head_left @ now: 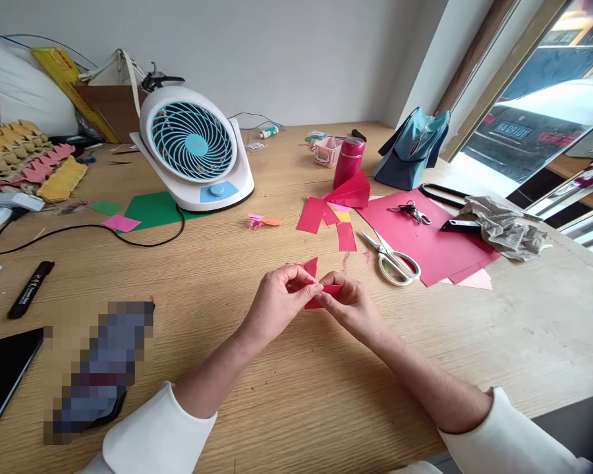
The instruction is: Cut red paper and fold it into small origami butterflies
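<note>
Between my two hands is a small folded piece of red paper (312, 267), held above the wooden table. My left hand (282, 295) pinches its left side, thumb and fingertips together. With thumb and forefinger, my right hand (352, 304) grips the right side, and the thumbs almost meet at the middle. My fingers cover part of the folds. Just beyond lie cut red paper pieces (310, 215) and a red strip (346, 237). White-handled scissors (394, 260) rest to the right, partly over large red sheets (405, 230). A small pink and orange paper shape (263, 221) sits further left.
A white fan (192, 141) stands at the back left on green paper (151, 212), its black cord trailing left. A red flask (348, 162), a blue bag (414, 148), a box cutter (459, 226) and crumpled cloth (507, 227) are right. A black marker (31, 289) and phone (7, 375) lie left.
</note>
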Motion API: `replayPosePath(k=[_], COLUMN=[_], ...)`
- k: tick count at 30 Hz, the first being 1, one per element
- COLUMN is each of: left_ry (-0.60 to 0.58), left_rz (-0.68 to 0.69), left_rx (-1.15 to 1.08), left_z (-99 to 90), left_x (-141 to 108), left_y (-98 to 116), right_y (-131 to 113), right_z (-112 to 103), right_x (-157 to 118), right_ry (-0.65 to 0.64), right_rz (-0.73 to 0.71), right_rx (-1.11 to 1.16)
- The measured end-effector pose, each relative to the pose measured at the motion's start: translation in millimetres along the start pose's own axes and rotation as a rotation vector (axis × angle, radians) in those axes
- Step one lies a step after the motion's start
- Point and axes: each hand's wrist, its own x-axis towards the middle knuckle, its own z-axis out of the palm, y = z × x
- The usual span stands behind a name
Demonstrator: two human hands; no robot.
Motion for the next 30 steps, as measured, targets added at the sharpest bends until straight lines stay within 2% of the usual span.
replayPosePath(k=[6, 11, 22, 25, 30], left_ry=[-0.007, -0.03, -0.029, -0.001, -0.019], left_rz=[-0.012, 0.023, 0.122, 0.127, 0.099], left_rx=[-0.002, 0.083, 0.16, 0.221, 0.223], left_z=[-2.3, -5.9, -12.6, -12.9, -9.3], left_x=[-0.6, -0.5, 3.4, 3.0, -0.1], left_y=[-0.4, 4.3, 8.0, 9.6, 12.7], right_y=[-3.2, -2.5, -5.9, -7.9, -8.2], right_z=[1.1, 3.4, 2.8, 2.8, 3.7], right_x=[-1.1, -2.6, -0.7, -1.3, -2.6], right_ry=[0.01, -0.01, -0.057, -0.057, -0.017], right_rz=[-0.034, 0.043, 0.11, 0.136, 0.123], right_rx=[0.023, 0.056, 0.163, 0.13, 0.052])
